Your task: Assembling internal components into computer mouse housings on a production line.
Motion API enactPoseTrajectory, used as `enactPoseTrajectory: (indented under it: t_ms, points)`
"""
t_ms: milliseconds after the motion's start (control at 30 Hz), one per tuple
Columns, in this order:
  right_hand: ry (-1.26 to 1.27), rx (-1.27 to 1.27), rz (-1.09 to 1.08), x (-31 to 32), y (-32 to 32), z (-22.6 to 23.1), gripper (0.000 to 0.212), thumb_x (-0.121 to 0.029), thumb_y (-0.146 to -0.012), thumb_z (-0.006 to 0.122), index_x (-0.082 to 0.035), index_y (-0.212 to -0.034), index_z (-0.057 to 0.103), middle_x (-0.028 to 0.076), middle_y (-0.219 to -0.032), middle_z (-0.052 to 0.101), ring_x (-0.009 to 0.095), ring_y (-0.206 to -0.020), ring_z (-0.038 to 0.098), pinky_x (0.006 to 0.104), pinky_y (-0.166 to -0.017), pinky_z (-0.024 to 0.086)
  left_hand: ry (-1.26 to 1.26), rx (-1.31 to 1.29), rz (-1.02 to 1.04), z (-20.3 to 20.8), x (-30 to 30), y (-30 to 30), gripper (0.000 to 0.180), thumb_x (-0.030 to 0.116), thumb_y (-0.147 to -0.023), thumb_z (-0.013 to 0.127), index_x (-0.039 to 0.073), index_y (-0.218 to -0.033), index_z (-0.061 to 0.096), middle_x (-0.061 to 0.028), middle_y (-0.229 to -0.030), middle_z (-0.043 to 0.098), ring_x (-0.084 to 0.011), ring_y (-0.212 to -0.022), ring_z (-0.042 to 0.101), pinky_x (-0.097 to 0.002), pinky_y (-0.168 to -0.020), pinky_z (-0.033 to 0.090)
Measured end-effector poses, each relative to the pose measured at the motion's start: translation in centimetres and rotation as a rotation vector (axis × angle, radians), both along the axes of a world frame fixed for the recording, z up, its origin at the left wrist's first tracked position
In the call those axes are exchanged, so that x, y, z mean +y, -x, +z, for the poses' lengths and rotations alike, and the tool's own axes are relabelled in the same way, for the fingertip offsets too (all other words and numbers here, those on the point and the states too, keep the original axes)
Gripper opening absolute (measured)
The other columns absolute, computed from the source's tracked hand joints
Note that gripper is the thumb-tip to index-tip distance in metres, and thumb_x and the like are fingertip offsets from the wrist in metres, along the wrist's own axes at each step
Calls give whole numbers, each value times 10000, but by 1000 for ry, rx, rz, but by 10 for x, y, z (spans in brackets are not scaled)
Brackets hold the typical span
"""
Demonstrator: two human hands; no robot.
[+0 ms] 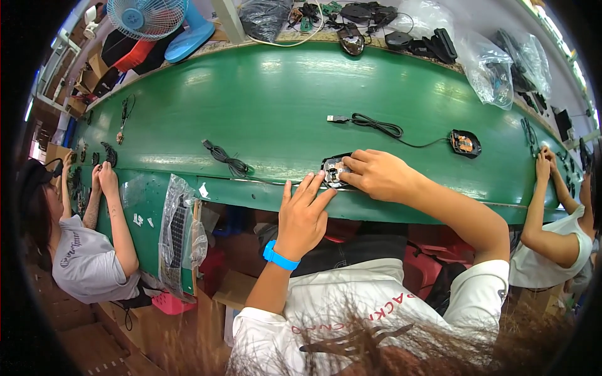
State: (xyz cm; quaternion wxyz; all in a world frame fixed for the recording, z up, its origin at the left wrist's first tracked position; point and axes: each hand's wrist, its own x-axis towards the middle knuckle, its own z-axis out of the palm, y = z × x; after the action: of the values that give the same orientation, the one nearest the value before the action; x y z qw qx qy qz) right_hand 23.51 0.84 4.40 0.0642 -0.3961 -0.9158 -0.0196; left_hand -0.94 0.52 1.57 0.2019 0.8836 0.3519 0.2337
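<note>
An opened computer mouse, a black shell with its circuit board showing, lies near the front edge of the green bench. My right hand is curled over its right side, fingers closed on it; the fingertips partly cover the board. Stretched out and spread, the fingers of my left hand rest against the mouse's left and near edge. A bundled black cable lies to the left, its thin lead running toward the mouse. Farther right lies another opened mouse, its black USB cable coiled beyond my hands.
The green bench spans the view. A shelf behind it holds a dark computer mouse, clear plastic bags and a blue fan. A plastic-wrapped keyboard stands left of me. Co-workers sit left and right.
</note>
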Motion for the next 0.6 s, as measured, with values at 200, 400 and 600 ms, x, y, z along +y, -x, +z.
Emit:
enactPoseTrajectory:
  t_ms: [200,400,600]
  points:
    - [-12,48,-32,-3,-1,-4,319,-136,-841,624,-60,-1145,687,117,-1176,661,261,-1060,617,375,-926,504,-11,23,-12,0,2,2,431,-27,-804,553,116,-1192,675,-130,-1469,532,-362,-1379,469,-636,-1128,275]
    - [-4,99,-45,-7,-6,-4,320,-147,-847,637,-102,-1159,692,74,-1210,655,235,-1078,605,356,-915,496,-7,-73,-68,0,11,4,428,-22,-803,565,106,-1198,670,-115,-1423,560,-349,-1319,511,-616,-1119,307]
    - [-40,96,-89,-16,-5,-2,328,-163,-841,654,-134,-1165,695,55,-1234,648,225,-1087,588,348,-911,492,-144,-87,-136,16,26,-13,427,-2,-799,592,104,-1205,665,-91,-1358,591,-347,-1273,523,-598,-1108,336]
